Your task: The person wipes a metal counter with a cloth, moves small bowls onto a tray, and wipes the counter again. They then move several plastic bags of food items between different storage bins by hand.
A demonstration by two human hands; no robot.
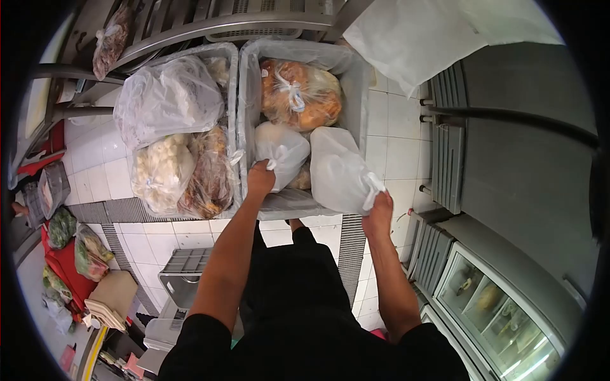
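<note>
My left hand (pixel 261 178) is closed on the knotted top of a small white plastic bag (pixel 284 152) inside the grey bin (pixel 356 70). At the bin's right front side, my right hand (pixel 379 213) grips the twisted neck of a larger white plastic bag (pixel 335 166), which tilts over the rim. What these two bags contain cannot be made out. Behind them lies a clear tied bag of orange-brown food (pixel 305 95). Part of another clear bag (pixel 301 178) shows low between the two white ones.
To the left, a second grey bin (pixel 233 76) holds several filled bags, including one of pale pieces (pixel 164 166). A metal rack (pixel 222 26) runs behind both bins. On the right stands a glass-fronted fridge (pixel 495 311). A grey crate (pixel 184 270) sits on the tiled floor.
</note>
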